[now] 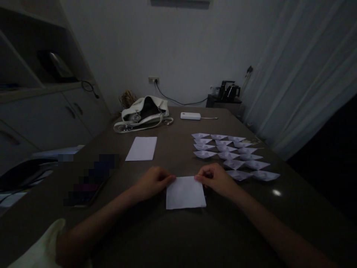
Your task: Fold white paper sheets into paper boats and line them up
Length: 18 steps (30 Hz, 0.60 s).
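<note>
A white, nearly square piece of paper (pixel 185 193) is in front of me, low over the dark table. My left hand (pixel 155 182) pinches its far left corner between thumb and fingers. At the far right corner, my right hand (pixel 214 179) pinches the same sheet. Beyond my right hand stand several folded paper boats (pixel 226 148), set out in rough rows on the table. A stack of white paper (pixel 141 148) lies flat past my left hand, untouched.
A white handbag (pixel 147 111) rests at the table's (pixel 178 152) back left. Near the far edge lies a white power bank (pixel 190 116) with a short strap or cable. A blurred-out phone (pixel 92 182) is at the left. Behind, black kettles (pixel 230 91) stand on a small stand.
</note>
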{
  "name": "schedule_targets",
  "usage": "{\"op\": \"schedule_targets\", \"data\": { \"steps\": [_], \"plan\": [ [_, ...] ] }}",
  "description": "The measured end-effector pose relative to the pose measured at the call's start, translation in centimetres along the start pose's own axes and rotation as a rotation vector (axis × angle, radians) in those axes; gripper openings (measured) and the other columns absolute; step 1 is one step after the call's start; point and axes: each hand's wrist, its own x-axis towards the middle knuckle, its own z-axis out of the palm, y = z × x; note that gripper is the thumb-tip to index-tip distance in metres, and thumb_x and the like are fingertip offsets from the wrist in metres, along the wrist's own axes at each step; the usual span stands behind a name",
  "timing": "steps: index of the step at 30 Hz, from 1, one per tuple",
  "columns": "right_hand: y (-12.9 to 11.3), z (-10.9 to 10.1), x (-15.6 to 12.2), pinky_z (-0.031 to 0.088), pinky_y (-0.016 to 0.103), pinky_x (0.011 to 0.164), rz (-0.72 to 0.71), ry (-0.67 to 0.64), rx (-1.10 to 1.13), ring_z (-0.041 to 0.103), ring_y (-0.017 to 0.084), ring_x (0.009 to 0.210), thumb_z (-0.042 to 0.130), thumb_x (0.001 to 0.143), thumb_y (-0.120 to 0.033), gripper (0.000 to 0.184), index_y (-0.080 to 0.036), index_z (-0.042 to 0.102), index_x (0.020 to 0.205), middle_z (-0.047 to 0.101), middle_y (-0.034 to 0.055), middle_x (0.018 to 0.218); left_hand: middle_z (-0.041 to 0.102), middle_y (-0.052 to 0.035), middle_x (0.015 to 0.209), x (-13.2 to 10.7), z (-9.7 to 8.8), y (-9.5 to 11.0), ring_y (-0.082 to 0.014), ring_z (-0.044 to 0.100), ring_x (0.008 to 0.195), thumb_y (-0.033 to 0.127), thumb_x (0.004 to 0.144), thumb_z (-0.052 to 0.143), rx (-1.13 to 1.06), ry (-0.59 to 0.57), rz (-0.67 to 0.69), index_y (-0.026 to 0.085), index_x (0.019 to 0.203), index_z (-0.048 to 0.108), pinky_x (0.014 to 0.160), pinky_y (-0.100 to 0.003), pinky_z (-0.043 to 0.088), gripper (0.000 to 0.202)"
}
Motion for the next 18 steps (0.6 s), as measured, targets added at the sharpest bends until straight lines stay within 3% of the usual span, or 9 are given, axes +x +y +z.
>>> {"op": "schedule_targets", "data": {
  "steps": [3,6,9,11,13,18],
  "plan": [
    [0.0,0.8,-0.2,0.037,0.022,0.049,0.007,0.061,-0.214,0.055,0.012,0.052,0.064,0.078,-0.018,0.016,-0.015,0.063,0.062,0.060,0.0004,0.055,0.053,0.0008,0.055,-0.1,0.6,0.0,-0.0121,0.047,0.050,0.040,0.090,0.042,0.142,0.052,0.040,0.013,0.063,0.062,0.049,-0.023,0.029,0.043],
    [-0.5,1.5,-0.7,0.042,0.025,0.056,-0.010,0.142,-0.417,0.059,0.015,0.060,0.066,0.076,-0.014,0.006,-0.015,0.066,0.070,0.064,0.0019,0.064,0.063,-0.0022,0.067,-0.2,1.1,0.2,-0.0151,0.055,0.059,0.037,0.086,0.050,0.195,0.124,0.041,0.014,0.077,0.067,0.053,-0.023,0.033,0.030],
    [-1.2,2.4,-1.3,0.047,0.032,0.075,-0.196,0.206,-0.598,0.060,0.021,0.086,0.065,0.076,-0.008,0.013,-0.016,0.067,0.086,0.067,0.0058,0.088,0.066,-0.0040,0.073,-0.1,1.5,0.1,-0.0169,0.058,0.064,0.036,0.082,0.056,0.196,0.162,-0.009,0.015,0.082,0.067,0.054,-0.023,0.035,0.024],
    [-1.5,3.1,-1.8,0.048,0.033,0.082,-0.335,0.094,-0.673,0.058,0.022,0.094,0.058,0.082,-0.006,0.019,-0.015,0.068,0.095,0.067,0.0072,0.096,0.067,-0.0043,0.072,0.0,1.8,0.1,-0.0169,0.058,0.063,0.035,0.082,0.056,0.192,0.176,-0.032,0.015,0.082,0.067,0.054,-0.023,0.036,0.022],
    [-1.6,3.9,-2.2,0.048,0.033,0.086,-0.386,-0.020,-0.742,0.058,0.022,0.097,0.053,0.084,-0.003,0.027,-0.012,0.066,0.105,0.066,0.0100,0.102,0.067,-0.0047,0.072,0.0,2.0,0.1,-0.0173,0.059,0.064,0.033,0.082,0.056,0.196,0.188,-0.042,0.015,0.082,0.066,0.055,-0.024,0.036,0.021],
    [-1.3,5.3,-2.5,0.050,0.039,0.086,-0.364,-0.054,-0.923,0.056,0.027,0.102,0.050,0.084,-0.001,0.039,-0.006,0.057,0.123,0.062,0.0160,0.113,0.068,-0.0068,0.077,-0.4,2.2,0.5,-0.0193,0.060,0.068,0.036,0.082,0.057,0.243,0.212,-0.084,0.015,0.085,0.065,0.056,-0.025,0.038,0.023]
  ]
}}
